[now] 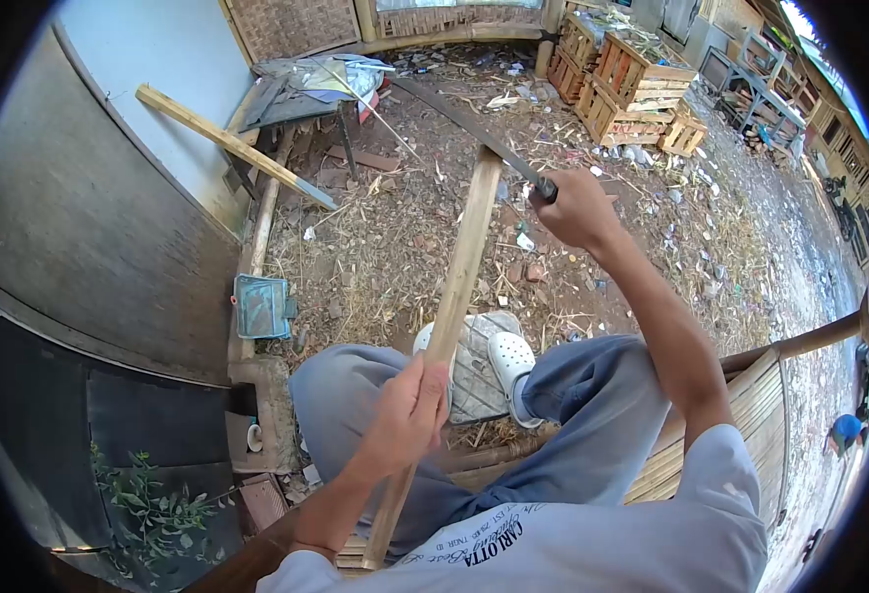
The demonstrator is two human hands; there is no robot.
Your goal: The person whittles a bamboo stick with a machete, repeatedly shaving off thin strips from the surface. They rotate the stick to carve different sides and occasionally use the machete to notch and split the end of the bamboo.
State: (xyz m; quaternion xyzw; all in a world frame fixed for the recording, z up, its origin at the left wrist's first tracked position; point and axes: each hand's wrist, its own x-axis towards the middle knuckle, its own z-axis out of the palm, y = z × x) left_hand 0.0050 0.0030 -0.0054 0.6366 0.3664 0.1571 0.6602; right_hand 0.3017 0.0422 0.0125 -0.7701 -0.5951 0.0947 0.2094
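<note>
A long wooden strip (466, 242) slants from between my legs up to the middle of the view. Wrapped round its lower part is my left hand (410, 410), fingers closed. My right hand (575, 210) is closed round the dark handle of a long blade (469, 124), which points up and to the left. The blade passes at the strip's far end; whether it touches the wood, I cannot tell. My feet, in white clogs (510, 361), rest on a worn slab (476, 381) below the strip.
Wooden crates (637, 84) stand at the back right. At the back left, a low table (301, 89) bears sheets and scraps, with a wooden beam (227, 141) leaning near it. A blue plastic container (261, 306) lies at left. Debris covers the ground (375, 237).
</note>
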